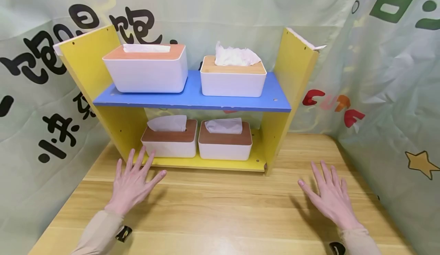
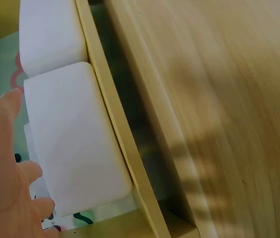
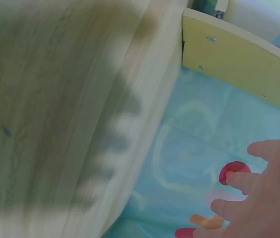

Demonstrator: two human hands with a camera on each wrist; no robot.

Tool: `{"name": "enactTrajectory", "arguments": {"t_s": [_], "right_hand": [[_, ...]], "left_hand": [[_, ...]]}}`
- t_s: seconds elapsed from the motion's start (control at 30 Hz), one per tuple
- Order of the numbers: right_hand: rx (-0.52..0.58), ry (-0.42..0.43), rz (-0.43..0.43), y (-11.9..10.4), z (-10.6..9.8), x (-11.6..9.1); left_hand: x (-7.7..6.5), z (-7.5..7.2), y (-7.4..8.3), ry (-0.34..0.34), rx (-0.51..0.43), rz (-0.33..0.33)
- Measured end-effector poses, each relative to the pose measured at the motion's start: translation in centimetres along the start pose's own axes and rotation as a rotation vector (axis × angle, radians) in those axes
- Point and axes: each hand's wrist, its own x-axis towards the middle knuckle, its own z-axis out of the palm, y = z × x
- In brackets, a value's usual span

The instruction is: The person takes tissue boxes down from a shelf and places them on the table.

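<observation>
My left hand (image 1: 132, 184), fingers spread, hovers over the table before the shelf's lower left corner. Nearest to it is a white tissue box (image 1: 170, 148) with a dark wooden lid and a tissue sticking out. A matching tissue box (image 1: 225, 151) stands right beside that one on the yellow bottom board. On the blue shelf board (image 1: 192, 101) sit a large tissue box (image 1: 148, 73) at left and a smaller lighter-lidded tissue box (image 1: 233, 83) at right. My right hand (image 1: 330, 197), also spread and holding nothing, is above the table to the right of the shelf.
Yellow side panels (image 1: 299, 71) frame the two-level shelf, which stands at the back of the wooden table (image 1: 220, 209). Behind and at both sides hangs a pale green printed cloth (image 1: 385, 94). Both hands cast shadows on the tabletop.
</observation>
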Motion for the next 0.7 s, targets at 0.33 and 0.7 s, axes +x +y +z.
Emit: {"name": "enactTrajectory", "arguments": {"t_s": [0.33, 0.7], "right_hand": [[0.182, 0.018, -0.029, -0.3, -0.7, 0.3], [0.426, 0.034, -0.050, -1.0, -1.3, 0.0]], "left_hand": [[0.2, -1.1, 0.3, -0.059, -0.200, -0.056], [0.3, -2.8, 0.6, -0.041, -0.501, -0.050]]}}
